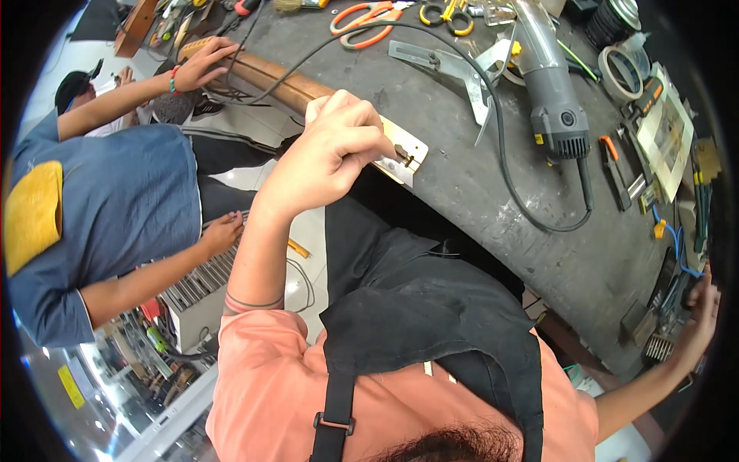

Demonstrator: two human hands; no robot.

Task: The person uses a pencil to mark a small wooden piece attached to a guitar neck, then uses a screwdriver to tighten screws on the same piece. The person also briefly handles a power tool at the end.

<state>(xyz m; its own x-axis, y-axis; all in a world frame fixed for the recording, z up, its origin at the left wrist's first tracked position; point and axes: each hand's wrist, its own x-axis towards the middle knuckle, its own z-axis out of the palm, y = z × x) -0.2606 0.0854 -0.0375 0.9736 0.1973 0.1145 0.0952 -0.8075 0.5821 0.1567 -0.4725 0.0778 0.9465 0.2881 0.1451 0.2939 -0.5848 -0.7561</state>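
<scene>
My left hand [332, 150] is closed, with thumb and fingers pinched at the near end of a long brown wooden piece [296, 91] along the table edge. A pale plate [416, 141] with small brass-coloured parts lies at that end, just past my fingertips. Beside it is a small dark part [402, 156]; my fingers hide what they grip. Out at the far right, my right hand [702, 304] reaches to the cluttered table edge. Its fingers look stretched out, next to dark tools and a blue cord [679, 245]. I see nothing held in it.
A grey power tool [558, 115] lies on the dark table [462, 196], its cable looping across. Orange-handled scissors [363, 25], yellow-handled scissors [448, 15], a metal bracket [446, 68] and a tape roll [620, 74] lie beyond. At left, a co-worker's hand [208, 63] rests by the wooden piece.
</scene>
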